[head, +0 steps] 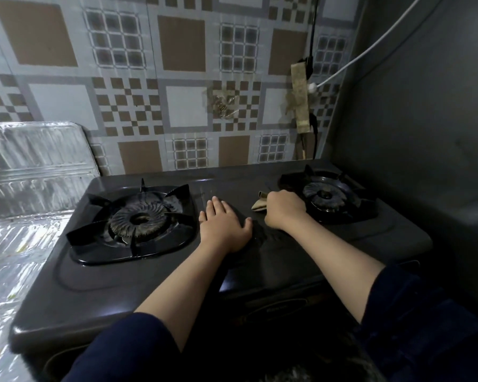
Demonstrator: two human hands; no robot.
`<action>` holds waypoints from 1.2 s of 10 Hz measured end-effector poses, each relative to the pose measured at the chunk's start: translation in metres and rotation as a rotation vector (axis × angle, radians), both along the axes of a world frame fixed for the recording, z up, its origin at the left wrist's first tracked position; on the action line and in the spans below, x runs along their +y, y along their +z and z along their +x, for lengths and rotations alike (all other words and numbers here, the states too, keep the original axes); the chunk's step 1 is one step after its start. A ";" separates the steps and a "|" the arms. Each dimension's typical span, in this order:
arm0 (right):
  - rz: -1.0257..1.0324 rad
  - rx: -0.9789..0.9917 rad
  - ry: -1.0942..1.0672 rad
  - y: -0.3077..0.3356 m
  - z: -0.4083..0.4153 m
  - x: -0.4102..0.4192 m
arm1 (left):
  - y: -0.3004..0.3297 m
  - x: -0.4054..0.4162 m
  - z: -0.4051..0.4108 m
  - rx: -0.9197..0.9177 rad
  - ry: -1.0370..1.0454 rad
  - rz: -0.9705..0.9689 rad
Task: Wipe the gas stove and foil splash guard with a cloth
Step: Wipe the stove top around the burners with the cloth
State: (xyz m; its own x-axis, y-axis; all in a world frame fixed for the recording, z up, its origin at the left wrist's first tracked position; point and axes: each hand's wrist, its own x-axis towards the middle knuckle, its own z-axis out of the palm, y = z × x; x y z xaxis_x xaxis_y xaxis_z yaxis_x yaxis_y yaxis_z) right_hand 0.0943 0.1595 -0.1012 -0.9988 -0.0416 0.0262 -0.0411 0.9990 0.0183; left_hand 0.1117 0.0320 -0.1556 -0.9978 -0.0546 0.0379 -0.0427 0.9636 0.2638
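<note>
While the wiping is being judged as underway on the stove's middle strip, entries are running as follows.

Step in hand: right hand [283,209] is pressing a cloth [260,203] onto the gas stove [232,271] just beside the right burner [327,195]; this is reading as the stove-top wipe, not the foil.

Right hand state: fingers are curling down over the cloth, holding it bunched; only a tan corner is showing past the knuckles.

Left hand state: left hand [224,224] is lying flat and wide on the centre panel, holding nothing, seemingly steadying the stove.

Foil splash guard [33,166]: is standing at the left of the stove, well apart from both hands, apparently not yet being wiped.

Left burner [137,220]: is sitting untouched, just beside the left hand.

Next move, as judged: is calling for sweeps across the panel and round the pan supports, then a reach leftward to the foil.

Hard to make out: most of the cloth is being hidden under the hand; the stove's front controls are being lost in shadow below the arms; dirt on the dark surface is not showing clearly.
</note>
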 end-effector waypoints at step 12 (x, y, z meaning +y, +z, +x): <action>-0.219 -0.254 0.706 0.083 -0.127 0.009 | -0.002 0.001 0.005 0.101 0.107 0.041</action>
State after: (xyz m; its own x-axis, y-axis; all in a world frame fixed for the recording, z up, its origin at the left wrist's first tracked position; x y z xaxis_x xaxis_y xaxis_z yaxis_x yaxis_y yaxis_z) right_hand -0.0330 0.1684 -0.0183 -0.7142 -0.6899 -0.1185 -0.6449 0.7143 -0.2718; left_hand 0.1162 0.0335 -0.1571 -0.9774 -0.1636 0.1337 -0.1154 0.9434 0.3108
